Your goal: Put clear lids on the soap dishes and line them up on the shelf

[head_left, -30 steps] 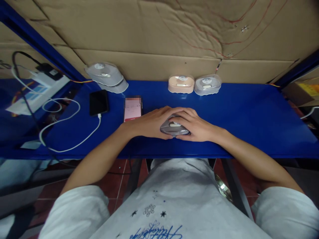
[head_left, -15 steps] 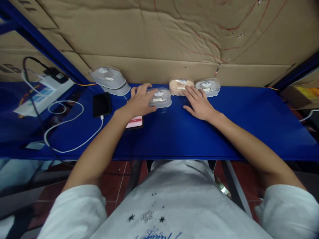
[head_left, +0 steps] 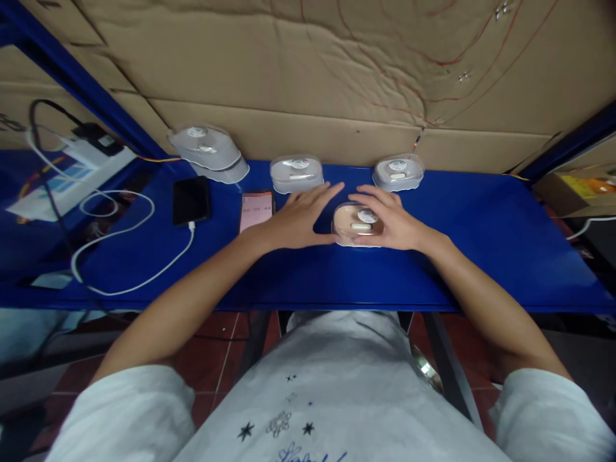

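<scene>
A peach oval box with a clear plastic cover (head_left: pixel 349 221) lies in front of me, a round white sticker and a pale oblong bar on its top. My right hand (head_left: pixel 394 221) curls around its right end, fingers along the far side and thumb at the near side. To the left of it, my left hand (head_left: pixel 301 221) is open, thumb and fingers apart, its thumb tip close to the box's left edge. Behind my left hand stands a grey oval box with a clear cover (head_left: pixel 297 170). A similar grey box (head_left: pixel 398 172) stands beyond my right hand.
Two stacked grey boxes (head_left: pixel 206 151) stand at the back left of the blue table (head_left: pixel 298 276). A phone with a lit timer screen (head_left: pixel 255 208) lies beside my left wrist. Further left are a dark phone (head_left: pixel 191 201), a white cable (head_left: pixel 144 285) and a power strip (head_left: pixel 72 183). Cardboard (head_left: pixel 231 70) walls the back.
The peach box has come nearer to me from the back row, with my right hand around it. The middle grey box has moved back and left. My left hand has shifted right.
</scene>
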`<state>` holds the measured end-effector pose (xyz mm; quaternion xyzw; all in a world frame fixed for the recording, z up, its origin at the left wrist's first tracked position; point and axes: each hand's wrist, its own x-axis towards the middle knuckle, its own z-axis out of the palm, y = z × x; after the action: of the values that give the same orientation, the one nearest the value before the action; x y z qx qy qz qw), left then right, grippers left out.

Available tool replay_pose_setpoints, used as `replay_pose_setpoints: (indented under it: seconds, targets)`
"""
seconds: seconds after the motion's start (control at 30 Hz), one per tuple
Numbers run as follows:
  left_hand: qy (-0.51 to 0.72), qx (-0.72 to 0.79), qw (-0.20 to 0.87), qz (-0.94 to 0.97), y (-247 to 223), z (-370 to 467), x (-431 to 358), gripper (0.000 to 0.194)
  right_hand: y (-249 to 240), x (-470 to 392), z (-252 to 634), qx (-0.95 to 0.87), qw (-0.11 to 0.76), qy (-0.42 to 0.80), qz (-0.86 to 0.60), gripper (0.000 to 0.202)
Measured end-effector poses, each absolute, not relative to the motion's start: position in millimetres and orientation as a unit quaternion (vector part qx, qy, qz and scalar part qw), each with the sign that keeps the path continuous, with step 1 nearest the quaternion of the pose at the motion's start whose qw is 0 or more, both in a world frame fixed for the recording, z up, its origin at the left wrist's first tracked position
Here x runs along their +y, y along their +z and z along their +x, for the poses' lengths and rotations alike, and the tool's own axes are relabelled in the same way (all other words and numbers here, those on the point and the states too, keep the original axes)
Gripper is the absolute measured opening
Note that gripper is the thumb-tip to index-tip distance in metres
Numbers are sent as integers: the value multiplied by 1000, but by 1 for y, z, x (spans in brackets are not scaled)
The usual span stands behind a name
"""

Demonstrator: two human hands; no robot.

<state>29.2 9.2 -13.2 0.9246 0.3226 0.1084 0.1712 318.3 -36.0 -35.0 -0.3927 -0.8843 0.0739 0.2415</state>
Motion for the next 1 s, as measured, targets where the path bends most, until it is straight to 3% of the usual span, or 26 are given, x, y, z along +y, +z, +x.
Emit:
replay_pose_setpoints:
  seconds: [0.1,0.27,0.37,0.5,0.6,0.7,0.87,1.0]
  targets:
    - [116,296,212,924,-22,36,-2,116,-30,-34,322,-887,257,126,-362,74]
    - [196,277,209,917,-42,38,-5,118,-22,-21,335,-854,327,75,-398,70]
    - [199,266,190,924,-47,37,-8,100,-23,4,336,-848,296,40,-437,75]
    - [148,253,183,938,-43,35,-12,58,-33,49,322,-859,208,44,-465,73]
    - [140,258,198,935,-40,35,-14,47,-40,70,309,-864,153,74,-474,74]
    - [149,259,211,931,-42,36,-14,51,-40,62,304,-862,158,77,-476,77]
    - [165,267,233,920,-51,39,-13,80,-25,-10,313,-884,223,121,-392,61]
    - [171,265,234,920,-55,41,-13,79,-30,-60,320,-900,191,134,-368,85]
